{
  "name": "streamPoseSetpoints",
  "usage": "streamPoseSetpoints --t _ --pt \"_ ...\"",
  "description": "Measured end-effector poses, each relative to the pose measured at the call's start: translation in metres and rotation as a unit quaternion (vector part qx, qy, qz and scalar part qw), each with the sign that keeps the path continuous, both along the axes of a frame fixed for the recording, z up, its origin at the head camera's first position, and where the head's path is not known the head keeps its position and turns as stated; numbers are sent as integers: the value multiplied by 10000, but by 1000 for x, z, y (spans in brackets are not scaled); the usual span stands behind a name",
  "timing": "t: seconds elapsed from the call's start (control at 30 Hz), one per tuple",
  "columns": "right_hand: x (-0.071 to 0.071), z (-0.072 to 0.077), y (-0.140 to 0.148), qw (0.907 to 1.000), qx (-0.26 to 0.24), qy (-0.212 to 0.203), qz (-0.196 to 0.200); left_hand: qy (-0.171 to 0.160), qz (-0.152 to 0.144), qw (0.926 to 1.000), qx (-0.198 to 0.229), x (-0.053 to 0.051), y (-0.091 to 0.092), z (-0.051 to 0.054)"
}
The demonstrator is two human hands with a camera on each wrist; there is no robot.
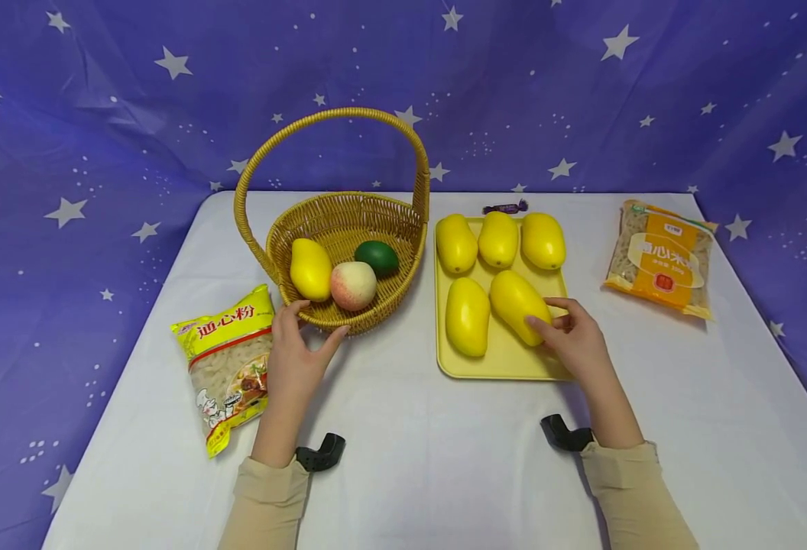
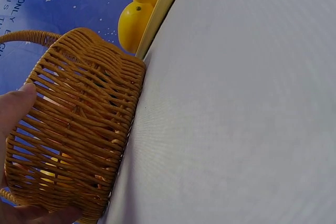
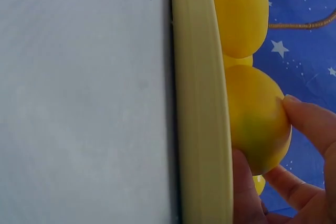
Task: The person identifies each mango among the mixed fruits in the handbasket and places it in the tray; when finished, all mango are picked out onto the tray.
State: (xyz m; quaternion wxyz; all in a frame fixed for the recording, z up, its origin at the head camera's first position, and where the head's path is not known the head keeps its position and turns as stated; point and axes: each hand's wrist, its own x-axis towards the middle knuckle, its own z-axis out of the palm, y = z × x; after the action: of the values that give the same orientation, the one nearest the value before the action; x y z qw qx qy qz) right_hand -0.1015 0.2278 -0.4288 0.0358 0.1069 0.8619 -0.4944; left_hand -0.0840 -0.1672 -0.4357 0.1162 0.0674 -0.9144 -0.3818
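Note:
My right hand [image 1: 578,340] grips the near end of a yellow mango [image 1: 516,302], thumb on one side and fingers on the other. In the right wrist view that mango [image 3: 257,121] sits behind the tray's rim, between thumb and fingers. The yellow tray [image 1: 507,370] holds several more mangoes [image 1: 468,317]. My left hand [image 1: 299,359] touches the near-left rim of a wicker basket [image 1: 348,200], thumb and fingers spread apart. The left wrist view shows the thumb and fingertips against its woven side [image 2: 79,124]. Inside lie a mango [image 1: 311,270], a peach [image 1: 353,286] and a dark green oval fruit [image 1: 377,257].
A yellow-topped pasta bag [image 1: 228,367] lies left of the basket, close by the left forearm. An orange-labelled pasta bag [image 1: 665,260] lies at the back right. Behind the tray is a purple-wrapped candy [image 1: 505,207]. The basket's tall handle [image 1: 335,113] arches upward.

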Motion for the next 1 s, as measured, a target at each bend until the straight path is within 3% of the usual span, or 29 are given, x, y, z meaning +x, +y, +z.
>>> streamPoseSetpoints --t 0.2,0.4,0.7,1.0 --pt "-2 0 -5 10000 -13 -58 63 -26 22 10000 12 2 -1 0" --pt "-2 4 -12 9986 395 -301 165 -103 32 9999 15 1 -2 1" --pt "1 10 -17 9948 810 -454 414 114 -47 9999 28 1 0 -1" --pt "9 22 -12 9938 890 -360 556 104 -77 9999 -12 1 0 0"
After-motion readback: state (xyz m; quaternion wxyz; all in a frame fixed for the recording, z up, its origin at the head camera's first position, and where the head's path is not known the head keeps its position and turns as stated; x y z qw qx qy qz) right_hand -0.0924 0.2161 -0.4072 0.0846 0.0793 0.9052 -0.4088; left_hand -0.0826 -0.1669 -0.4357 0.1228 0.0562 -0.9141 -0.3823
